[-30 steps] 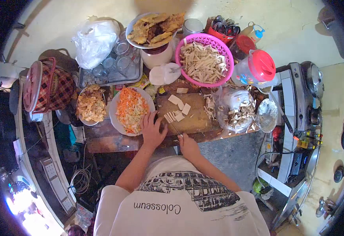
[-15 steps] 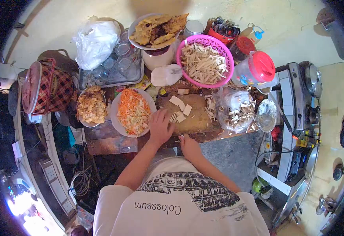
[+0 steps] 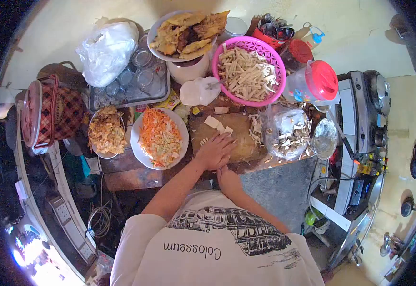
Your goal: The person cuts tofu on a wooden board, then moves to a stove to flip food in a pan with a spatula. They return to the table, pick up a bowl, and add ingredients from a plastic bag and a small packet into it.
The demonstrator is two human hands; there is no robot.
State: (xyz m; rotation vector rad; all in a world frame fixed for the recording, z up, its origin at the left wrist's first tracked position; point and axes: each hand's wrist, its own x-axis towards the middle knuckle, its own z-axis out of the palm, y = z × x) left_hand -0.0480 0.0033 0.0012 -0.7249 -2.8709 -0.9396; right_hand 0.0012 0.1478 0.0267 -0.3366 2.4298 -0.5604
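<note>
A worn wooden cutting board [image 3: 243, 150] carries several pale white blocks [image 3: 211, 122] and thin cut strips. Spread flat over the board, my left hand [image 3: 216, 151] covers some of the white pieces with its fingers stretched out. At the board's near edge, my right hand [image 3: 229, 180] is closed around what looks like a knife handle; the blade is mostly hidden behind my left hand. Left of the board is a white plate [image 3: 135, 151] of shredded carrot and pale shreds. Behind the board stands a pink basket [image 3: 280, 62] filled with pale cut sticks.
A clear plastic bag [image 3: 277, 143] with peelings and a foil-like bowl [image 3: 324, 138] lie right of the board. A fried-food bowl [image 3: 107, 133], a tray of glasses [image 3: 127, 101] and a plaid container [image 3: 65, 112] stand left. A red-lidded jug [image 3: 320, 81] and a stove [image 3: 360, 109] are right.
My left hand has moved right and slightly forward, from the board's left edge onto the white pieces. My right hand stays close to the board's near edge.
</note>
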